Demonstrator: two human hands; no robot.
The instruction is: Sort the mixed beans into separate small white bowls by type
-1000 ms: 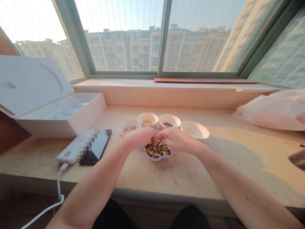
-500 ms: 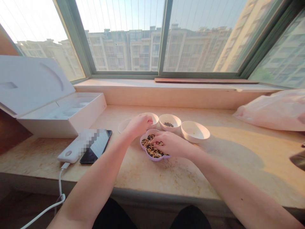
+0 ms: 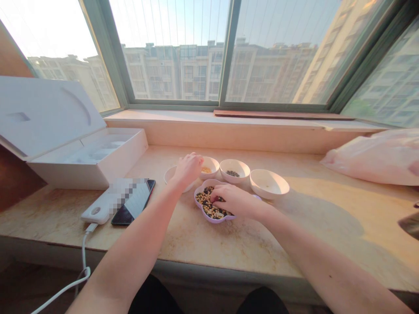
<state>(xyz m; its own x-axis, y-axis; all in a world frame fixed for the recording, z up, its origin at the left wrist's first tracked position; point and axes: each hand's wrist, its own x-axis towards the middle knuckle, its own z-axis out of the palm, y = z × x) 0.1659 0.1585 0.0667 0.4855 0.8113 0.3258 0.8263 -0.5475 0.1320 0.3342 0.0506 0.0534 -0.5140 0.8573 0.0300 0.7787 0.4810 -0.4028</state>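
Note:
My left hand (image 3: 188,169), fingers curled together, hovers between the leftmost white bowl (image 3: 169,175) and a second bowl (image 3: 214,165) holding some pale yellow beans (image 3: 206,170). Whatever its fingers may pinch is hidden. My right hand (image 3: 233,199) reaches over a purple scalloped dish (image 3: 209,218), its fingertips closed down among mixed yellow and black beans (image 3: 204,201). What those fingertips hold cannot be made out. A third bowl (image 3: 240,167) contains small dark beans (image 3: 232,173). The rightmost bowl (image 3: 271,183) has a tiny pale bit at its bottom.
On the left, an open white box (image 3: 121,152) stands behind a white power bank (image 3: 98,210) with a cable (image 3: 84,250) and a black phone (image 3: 126,213). A plastic bag (image 3: 369,155) lies at right. The stone counter (image 3: 209,248) ends near my knees, with a window behind.
My left hand has shifted left and up, off the second bowl, so its yellow beans show. In the dish, my right hand's fingers have drawn closer together.

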